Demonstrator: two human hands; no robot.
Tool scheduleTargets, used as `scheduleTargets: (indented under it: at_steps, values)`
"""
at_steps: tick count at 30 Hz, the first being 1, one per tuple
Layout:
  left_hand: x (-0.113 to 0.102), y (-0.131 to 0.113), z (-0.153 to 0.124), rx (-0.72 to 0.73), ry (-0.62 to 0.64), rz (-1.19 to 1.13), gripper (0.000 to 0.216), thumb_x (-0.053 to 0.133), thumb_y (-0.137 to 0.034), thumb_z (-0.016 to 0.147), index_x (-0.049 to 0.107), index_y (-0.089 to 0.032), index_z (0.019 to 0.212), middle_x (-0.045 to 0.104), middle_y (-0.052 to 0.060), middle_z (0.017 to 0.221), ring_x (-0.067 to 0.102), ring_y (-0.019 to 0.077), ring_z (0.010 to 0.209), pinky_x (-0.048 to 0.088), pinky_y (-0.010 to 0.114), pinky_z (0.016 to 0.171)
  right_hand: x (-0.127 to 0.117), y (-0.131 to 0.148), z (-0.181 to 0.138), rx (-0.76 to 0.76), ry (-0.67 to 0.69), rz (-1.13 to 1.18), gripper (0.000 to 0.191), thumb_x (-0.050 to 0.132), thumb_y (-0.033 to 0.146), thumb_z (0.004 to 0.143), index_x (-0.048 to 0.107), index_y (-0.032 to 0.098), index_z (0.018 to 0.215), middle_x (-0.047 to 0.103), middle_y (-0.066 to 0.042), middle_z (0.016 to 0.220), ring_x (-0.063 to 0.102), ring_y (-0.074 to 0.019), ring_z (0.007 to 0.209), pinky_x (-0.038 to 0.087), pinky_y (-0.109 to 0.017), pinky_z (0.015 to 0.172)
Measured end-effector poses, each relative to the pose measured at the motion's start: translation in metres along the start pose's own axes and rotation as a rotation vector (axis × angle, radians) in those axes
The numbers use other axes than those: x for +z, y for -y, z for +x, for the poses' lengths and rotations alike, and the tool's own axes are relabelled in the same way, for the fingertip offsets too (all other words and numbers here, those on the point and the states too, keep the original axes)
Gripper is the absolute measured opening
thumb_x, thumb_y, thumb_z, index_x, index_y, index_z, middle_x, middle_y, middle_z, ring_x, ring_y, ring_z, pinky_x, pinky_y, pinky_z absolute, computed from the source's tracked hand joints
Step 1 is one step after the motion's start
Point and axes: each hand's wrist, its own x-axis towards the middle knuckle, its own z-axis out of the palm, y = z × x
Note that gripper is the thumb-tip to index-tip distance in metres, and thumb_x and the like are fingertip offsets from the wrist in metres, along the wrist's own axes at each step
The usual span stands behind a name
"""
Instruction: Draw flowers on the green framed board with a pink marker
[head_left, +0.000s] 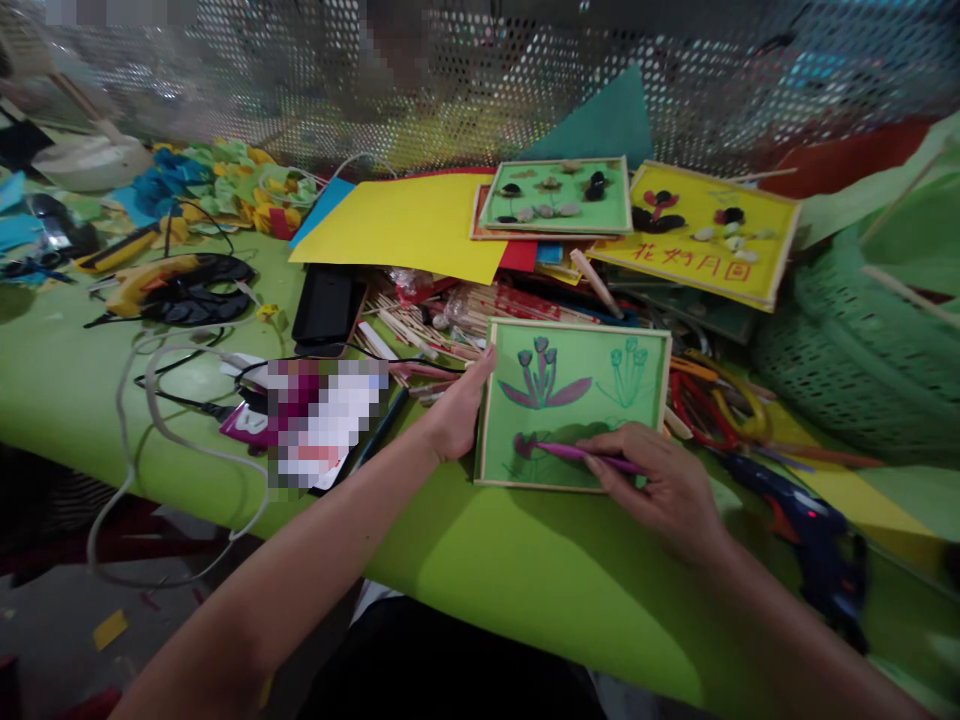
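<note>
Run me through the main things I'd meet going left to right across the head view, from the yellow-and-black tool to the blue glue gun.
Yellow-and-black tool → black phone-like slab → left hand → green framed drawing → blue glue gun.

Saw a green picture (574, 415) in a thin, pale frame (667, 400), with a long side toward the front of the surface (525, 570). Saw three flowers (541, 375) at top left with big purple leaves (567, 392), three outline flowers (628, 370) at top right in just green lines, and a part-purple flower (524, 444) at bottom left. Saw a thin purple pen (564, 452) slanted over the picture, with its tip at that bottom flower.
</note>
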Motion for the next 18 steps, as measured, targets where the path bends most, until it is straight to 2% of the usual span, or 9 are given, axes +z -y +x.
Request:
scheduleTargets:
  at_steps: [7, 13, 18]
  values:
    - [0.0019, -0.001, -0.0006, -0.01, -0.03, 0.025, 0.061, 0.053, -0.061, 0.098, 0.068, -0.017, 0.137, 0.069, 0.015, 0.137, 0.062, 0.0357, 0.132, 0.037, 0.056, 0.122, -0.0003, 0.0, -0.0002, -0.001, 0.028, 0.003, 0.011, 0.062, 0.02, 0.097, 0.071, 0.024, 0.101, 0.072, -0.002, 0.084, 0.067, -0.0186, 0.072, 0.051, -0.031, 0.061]
    - [0.0015, -0.0013, -0.0005, 0.0, -0.013, 0.004, 0.06, 0.055, -0.06, 0.097, 0.064, -0.021, 0.143, 0.07, 0.013, 0.136, 0.064, 0.034, 0.131, 0.04, 0.054, 0.121, -0.0009, 0.0029, 0.0018, -0.014, 0.032, 0.012, 0.011, 0.062, 0.019, 0.097, 0.072, 0.024, 0.1, 0.073, -0.002, 0.083, 0.067, -0.0188, 0.071, 0.051, -0.031, 0.06]
    - [0.0027, -0.0008, -0.0005, -0.004, -0.025, 0.02, 0.061, 0.053, -0.062, 0.098, 0.066, -0.02, 0.14, 0.072, 0.014, 0.132, 0.065, 0.0344, 0.129, 0.039, 0.056, 0.12, -0.0008, 0.0014, 0.0001, -0.022, 0.054, 0.017, 0.012, 0.062, 0.018, 0.097, 0.072, 0.024, 0.102, 0.072, -0.002, 0.084, 0.067, -0.0188, 0.072, 0.051, -0.03, 0.061]
